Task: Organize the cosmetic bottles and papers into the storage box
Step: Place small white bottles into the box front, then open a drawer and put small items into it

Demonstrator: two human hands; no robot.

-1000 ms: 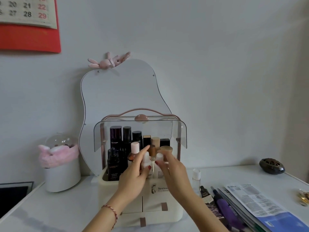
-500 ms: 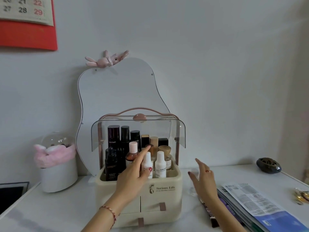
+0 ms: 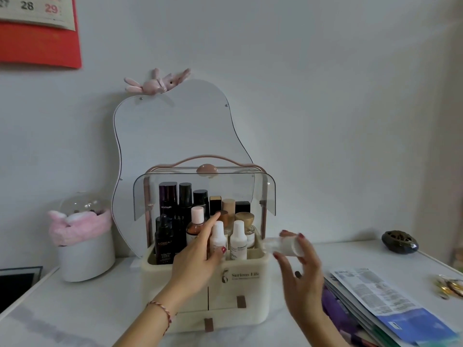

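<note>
A cream storage box (image 3: 253, 294) with a raised clear lid and pink handle stands at the table's middle, its top tray filled with several dark and white cosmetic bottles. My left hand (image 3: 198, 261) rests at the tray's front, fingers around a small white bottle (image 3: 217, 236). My right hand (image 3: 300, 269) is just right of the box and holds a small clear bottle with a white cap (image 3: 284, 245), tilted sideways. A stack of papers (image 3: 380, 299) lies on the table at the right.
A pear-shaped mirror (image 3: 172, 136) with a pink plush rabbit leans on the wall behind the box. A white pot with a pink band (image 3: 82, 244) stands left. A dark oval ornament (image 3: 399, 241) and gold items (image 3: 449, 288) lie at the right.
My right hand left the box's tray, went to the table on the right, and has come up holding the clear white-capped bottle. My left hand stays at the tray.
</note>
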